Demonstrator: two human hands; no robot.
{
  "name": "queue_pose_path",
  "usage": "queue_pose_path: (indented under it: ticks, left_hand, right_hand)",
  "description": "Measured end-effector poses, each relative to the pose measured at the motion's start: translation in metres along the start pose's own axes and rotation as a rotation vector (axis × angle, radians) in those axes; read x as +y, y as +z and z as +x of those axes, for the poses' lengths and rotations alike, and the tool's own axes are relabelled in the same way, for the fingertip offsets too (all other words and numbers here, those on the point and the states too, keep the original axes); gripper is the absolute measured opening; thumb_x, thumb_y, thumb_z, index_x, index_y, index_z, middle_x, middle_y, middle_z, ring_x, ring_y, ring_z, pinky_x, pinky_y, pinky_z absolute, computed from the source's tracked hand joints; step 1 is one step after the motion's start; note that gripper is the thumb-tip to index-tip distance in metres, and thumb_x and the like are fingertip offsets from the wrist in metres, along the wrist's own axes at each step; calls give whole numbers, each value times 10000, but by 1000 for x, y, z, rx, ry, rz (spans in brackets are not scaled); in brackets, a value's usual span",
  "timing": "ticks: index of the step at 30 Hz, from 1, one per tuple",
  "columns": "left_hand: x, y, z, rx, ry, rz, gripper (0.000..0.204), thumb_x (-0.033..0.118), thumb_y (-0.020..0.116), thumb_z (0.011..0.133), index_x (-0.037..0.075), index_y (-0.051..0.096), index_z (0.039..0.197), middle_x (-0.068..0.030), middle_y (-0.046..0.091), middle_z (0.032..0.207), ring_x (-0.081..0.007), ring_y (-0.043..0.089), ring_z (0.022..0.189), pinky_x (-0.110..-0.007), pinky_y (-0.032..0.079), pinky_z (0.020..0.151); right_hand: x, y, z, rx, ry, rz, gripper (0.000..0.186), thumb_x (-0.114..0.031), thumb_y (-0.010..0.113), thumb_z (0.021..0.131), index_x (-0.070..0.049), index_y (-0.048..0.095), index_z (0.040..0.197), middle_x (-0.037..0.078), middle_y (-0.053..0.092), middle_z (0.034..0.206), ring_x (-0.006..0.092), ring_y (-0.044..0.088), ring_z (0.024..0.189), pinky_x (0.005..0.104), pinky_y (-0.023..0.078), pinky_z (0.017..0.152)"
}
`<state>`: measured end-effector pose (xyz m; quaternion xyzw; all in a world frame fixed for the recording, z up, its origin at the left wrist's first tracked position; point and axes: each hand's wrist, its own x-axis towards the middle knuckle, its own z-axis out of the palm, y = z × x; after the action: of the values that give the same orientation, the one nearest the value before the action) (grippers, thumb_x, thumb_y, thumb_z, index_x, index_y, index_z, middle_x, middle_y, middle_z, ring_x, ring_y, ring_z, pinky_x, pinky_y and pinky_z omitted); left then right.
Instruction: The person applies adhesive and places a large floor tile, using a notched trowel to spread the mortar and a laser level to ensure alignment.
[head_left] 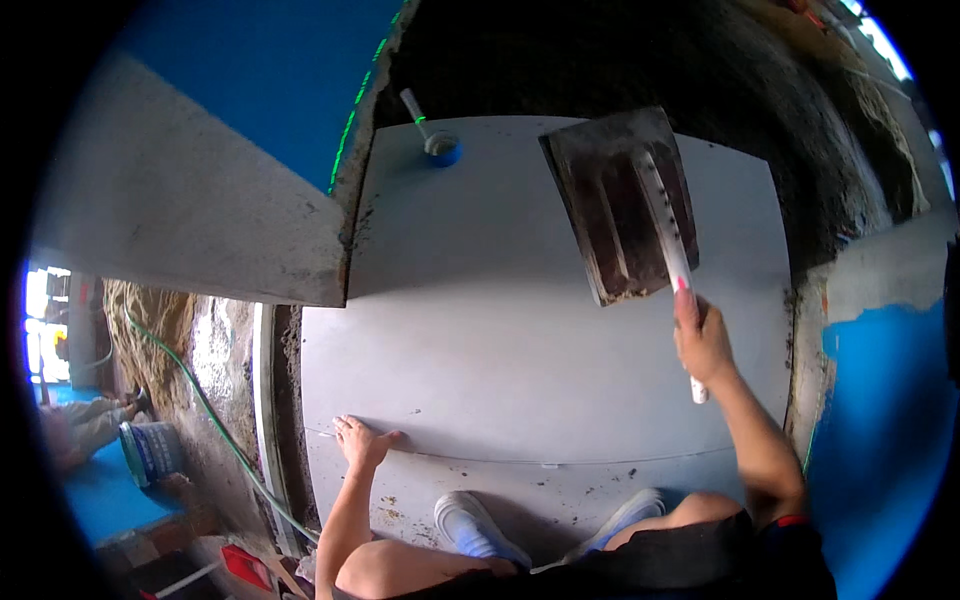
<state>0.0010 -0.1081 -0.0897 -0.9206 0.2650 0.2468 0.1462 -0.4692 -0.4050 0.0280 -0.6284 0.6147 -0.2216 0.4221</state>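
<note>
At right, shovel [630, 205] lengthwise, forward-left

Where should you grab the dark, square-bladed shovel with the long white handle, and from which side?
Probably by its slim white handle, near the lower end, coming from the person's right, where the right hand holds it. That end points toward the person; the wide, dark blade points away and looks hard to grasp.
</note>
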Motion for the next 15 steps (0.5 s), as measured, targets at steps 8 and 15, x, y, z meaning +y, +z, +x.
queue_pose_path:
  ticks: [8, 15]
  left_hand:
    - [7, 14, 11, -3, 56, 30, 1331, 578, 862, 624, -197, 176, 1460, -375, 185, 1547, -401, 150, 1497, -427, 147, 1226]
    - [3, 0, 15, 60, 65, 27, 1327, 566, 878, 605, -197, 198, 1451, -372, 200, 1543, -410, 182, 1484, -425, 168, 1221]
  right_hand:
    - [22, 92, 119, -435, 229, -155, 780, -736, 416, 922, 11, 602, 798, 127, 557, 586, 253, 588, 550, 410, 458, 513]
    - [-22, 122, 78, -132, 17, -184, 736, -686, 445, 947, 25, 628, 890, 144, 539, 630, 243, 574, 592, 430, 498, 599]
